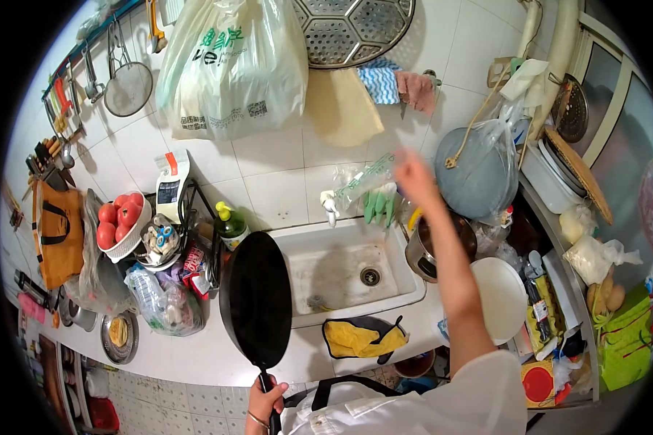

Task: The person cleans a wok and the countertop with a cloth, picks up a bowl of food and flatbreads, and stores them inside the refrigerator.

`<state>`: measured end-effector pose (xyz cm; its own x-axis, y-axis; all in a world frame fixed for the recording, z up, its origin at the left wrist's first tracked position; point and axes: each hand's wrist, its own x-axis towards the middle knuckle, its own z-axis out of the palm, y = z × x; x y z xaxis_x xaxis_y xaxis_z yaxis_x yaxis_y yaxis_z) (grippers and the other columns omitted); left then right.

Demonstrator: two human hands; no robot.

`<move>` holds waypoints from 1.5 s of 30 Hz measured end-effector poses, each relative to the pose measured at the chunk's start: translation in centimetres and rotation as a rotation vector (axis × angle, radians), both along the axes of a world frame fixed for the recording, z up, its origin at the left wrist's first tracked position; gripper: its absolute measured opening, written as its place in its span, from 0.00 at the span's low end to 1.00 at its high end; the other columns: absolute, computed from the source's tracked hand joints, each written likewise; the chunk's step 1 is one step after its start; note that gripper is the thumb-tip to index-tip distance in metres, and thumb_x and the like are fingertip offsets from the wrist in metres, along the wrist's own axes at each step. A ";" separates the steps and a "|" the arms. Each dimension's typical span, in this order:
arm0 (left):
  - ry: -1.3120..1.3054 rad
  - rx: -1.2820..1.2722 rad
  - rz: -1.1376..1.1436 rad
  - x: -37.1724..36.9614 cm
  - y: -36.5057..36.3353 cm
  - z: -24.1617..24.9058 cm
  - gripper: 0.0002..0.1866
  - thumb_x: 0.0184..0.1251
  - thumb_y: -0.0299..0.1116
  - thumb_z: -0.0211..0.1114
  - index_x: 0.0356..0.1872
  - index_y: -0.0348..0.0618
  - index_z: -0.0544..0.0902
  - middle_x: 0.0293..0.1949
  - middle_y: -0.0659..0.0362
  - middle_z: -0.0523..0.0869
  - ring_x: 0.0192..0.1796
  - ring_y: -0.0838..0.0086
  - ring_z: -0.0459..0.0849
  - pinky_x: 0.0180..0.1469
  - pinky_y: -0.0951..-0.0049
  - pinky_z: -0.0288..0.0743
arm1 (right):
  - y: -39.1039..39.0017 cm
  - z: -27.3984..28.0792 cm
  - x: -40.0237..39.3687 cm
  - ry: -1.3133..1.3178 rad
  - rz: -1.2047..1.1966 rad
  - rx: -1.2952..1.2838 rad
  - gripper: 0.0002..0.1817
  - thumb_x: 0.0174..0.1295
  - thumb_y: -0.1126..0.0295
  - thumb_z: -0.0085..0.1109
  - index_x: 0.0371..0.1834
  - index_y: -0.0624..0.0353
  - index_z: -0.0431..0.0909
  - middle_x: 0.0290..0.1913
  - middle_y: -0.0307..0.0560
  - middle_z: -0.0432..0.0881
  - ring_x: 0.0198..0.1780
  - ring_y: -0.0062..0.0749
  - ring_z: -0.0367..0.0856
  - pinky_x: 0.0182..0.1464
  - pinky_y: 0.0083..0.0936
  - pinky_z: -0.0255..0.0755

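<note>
right hand [412, 176] is outstretched — left hand [266, 398] low.

Pan [256, 297]: black from here, handle [266, 380] and all
Sink [363, 307]: plain white
Cloth [348, 339] by the sink: bright yellow, dark grey edges
Striped cloth [379, 83]: blue and white, wavy
Rag [416, 92]: dusty pink
Gloves [371, 206]: green
Tomatoes [128, 212]: glossy red, in a white basket [125, 246]
Carrier bag [232, 80]: milky white, green and black lettering
Tote [64, 257]: tan-orange, black handles
</note>
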<state>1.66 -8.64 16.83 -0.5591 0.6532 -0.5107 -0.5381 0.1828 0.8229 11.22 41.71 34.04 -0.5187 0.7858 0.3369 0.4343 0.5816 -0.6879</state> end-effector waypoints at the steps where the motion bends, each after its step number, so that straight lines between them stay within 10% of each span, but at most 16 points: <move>1: -0.021 -0.003 -0.014 0.4 -0.1 0.4 0.16 0.52 0.23 0.70 0.28 0.43 0.66 0.11 0.64 0.68 0.08 0.79 0.66 0.10 0.78 0.59 | 3.7 2.1 -1.8 0.346 0.033 0.378 0.19 0.54 0.76 0.50 0.51 0.55 0.74 0.45 0.52 0.77 0.48 0.41 0.77 0.49 0.32 0.70; 3: -0.063 0.001 -0.042 1.2 -0.2 0.9 0.14 0.54 0.22 0.67 0.31 0.43 0.68 0.12 0.65 0.68 0.08 0.81 0.64 0.11 0.80 0.60 | 12.7 7.1 -5.2 0.342 -0.164 1.030 0.22 0.53 0.74 0.52 0.54 0.53 0.72 0.51 0.55 0.74 0.51 0.54 0.73 0.53 0.40 0.68; 8: -0.083 -0.016 -0.064 2.6 0.4 2.5 0.12 0.56 0.22 0.66 0.32 0.42 0.68 0.12 0.65 0.68 0.09 0.81 0.65 0.11 0.79 0.60 | 21.3 11.1 -7.2 -0.054 -0.362 0.776 0.22 0.46 0.80 0.53 0.47 0.54 0.78 0.43 0.56 0.79 0.47 0.51 0.77 0.48 0.38 0.71; 13: -0.108 0.015 -0.099 2.4 0.9 2.2 0.13 0.56 0.24 0.66 0.29 0.41 0.67 0.11 0.62 0.70 0.08 0.78 0.67 0.13 0.78 0.62 | 19.6 8.6 -5.3 0.351 -0.199 1.027 0.15 0.52 0.77 0.50 0.41 0.53 0.82 0.38 0.54 0.82 0.41 0.49 0.79 0.46 0.37 0.73; 17: -0.053 -0.043 -0.124 1.4 1.5 2.1 0.13 0.54 0.29 0.69 0.26 0.44 0.69 0.11 0.63 0.71 0.10 0.79 0.69 0.14 0.79 0.62 | 18.8 5.2 -1.7 0.509 -0.456 0.696 0.15 0.55 0.74 0.51 0.46 0.56 0.78 0.44 0.50 0.81 0.37 0.41 0.82 0.42 0.30 0.74; 20: -0.102 0.009 -0.096 1.0 2.4 2.5 0.13 0.53 0.31 0.69 0.23 0.46 0.70 0.11 0.64 0.71 0.12 0.81 0.69 0.15 0.81 0.62 | 10.8 0.9 -0.4 1.016 0.034 -0.118 0.21 0.58 0.75 0.52 0.57 0.60 0.68 0.44 0.43 0.77 0.40 0.25 0.78 0.41 0.20 0.74; 25: -0.384 0.161 -0.029 0.6 4.0 3.5 0.12 0.59 0.28 0.65 0.34 0.47 0.67 0.12 0.69 0.66 0.11 0.85 0.63 0.13 0.83 0.57 | -1.1 -9.8 -0.8 1.052 0.298 -0.856 0.16 0.71 0.58 0.37 0.50 0.56 0.69 0.40 0.38 0.75 0.44 0.29 0.75 0.48 0.30 0.71; 30: -0.448 0.205 -0.090 0.7 4.6 2.6 0.11 0.59 0.26 0.64 0.36 0.48 0.68 0.12 0.69 0.65 0.11 0.86 0.61 0.13 0.83 0.58 | -20.3 -13.5 -4.5 -0.010 1.360 -0.525 0.29 0.61 0.72 0.48 0.68 0.56 0.58 0.67 0.52 0.61 0.65 0.35 0.65 0.65 0.32 0.61; 32: -0.465 0.215 -0.133 0.7 4.4 2.8 0.11 0.59 0.25 0.63 0.36 0.47 0.68 0.13 0.69 0.65 0.11 0.86 0.61 0.13 0.83 0.59 | -26.5 -16.7 -4.9 -0.078 1.328 -0.423 0.29 0.64 0.65 0.43 0.70 0.55 0.55 0.66 0.54 0.62 0.66 0.37 0.64 0.66 0.38 0.53; 34: -0.465 0.291 -0.102 0.9 4.2 3.8 0.11 0.59 0.24 0.61 0.37 0.46 0.68 0.16 0.68 0.68 0.11 0.86 0.62 0.13 0.83 0.60 | -27.6 -15.9 -4.4 -0.216 1.261 -0.924 0.28 0.65 0.64 0.42 0.70 0.54 0.57 0.68 0.53 0.60 0.66 0.36 0.63 0.66 0.39 0.54; 37: -0.559 0.341 -0.090 1.5 3.0 3.8 0.11 0.59 0.21 0.59 0.38 0.45 0.67 0.20 0.67 0.69 0.12 0.86 0.63 0.13 0.83 0.61 | -25.2 -24.6 -5.4 -0.105 1.411 0.493 0.29 0.65 0.60 0.45 0.69 0.55 0.56 0.62 0.53 0.64 0.69 0.49 0.52 0.68 0.46 0.48; 38: -0.603 0.374 -0.084 1.4 2.6 3.8 0.11 0.59 0.21 0.59 0.38 0.45 0.67 0.20 0.67 0.69 0.12 0.86 0.63 0.13 0.83 0.61 | -24.3 -24.8 -6.0 -0.602 1.315 0.731 0.29 0.60 0.57 0.48 0.64 0.55 0.63 0.63 0.54 0.63 0.68 0.54 0.51 0.67 0.51 0.48; 39: -0.613 0.365 -0.084 1.4 2.3 3.8 0.11 0.59 0.20 0.58 0.38 0.45 0.68 0.20 0.67 0.68 0.12 0.86 0.63 0.13 0.83 0.61 | -22.2 -29.4 -6.1 -0.373 1.044 0.589 0.26 0.57 0.59 0.51 0.60 0.54 0.68 0.62 0.53 0.64 0.64 0.54 0.56 0.65 0.51 0.52; 41: -0.588 0.350 -0.102 1.7 1.5 3.2 0.11 0.59 0.20 0.57 0.39 0.44 0.67 0.20 0.67 0.67 0.12 0.87 0.63 0.13 0.84 0.60 | -17.5 -25.8 -8.6 -0.709 1.047 0.710 0.22 0.60 0.57 0.50 0.57 0.52 0.70 0.59 0.50 0.68 0.65 0.46 0.58 0.64 0.47 0.53; 42: -0.562 0.342 -0.120 1.9 1.1 2.9 0.11 0.59 0.21 0.56 0.41 0.43 0.67 0.21 0.67 0.67 0.12 0.88 0.62 0.12 0.85 0.59 | -13.9 -27.5 -8.9 -0.285 0.968 1.017 0.21 0.61 0.57 0.49 0.55 0.52 0.71 0.55 0.48 0.70 0.62 0.44 0.63 0.61 0.44 0.56; 45: -0.671 0.422 -0.074 1.4 0.1 2.9 0.12 0.60 0.21 0.56 0.42 0.42 0.66 0.21 0.67 0.67 0.12 0.88 0.63 0.12 0.85 0.60 | -15.1 -28.6 -9.1 -0.227 0.837 0.842 0.19 0.62 0.59 0.48 0.54 0.53 0.71 0.53 0.47 0.71 0.58 0.44 0.65 0.61 0.42 0.57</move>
<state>3.02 -8.54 19.77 -0.1672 0.8901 -0.4240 -0.9419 -0.0172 0.3354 2.16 26.60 5.44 -0.8759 -0.2434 0.4167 -0.2289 0.9697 0.0852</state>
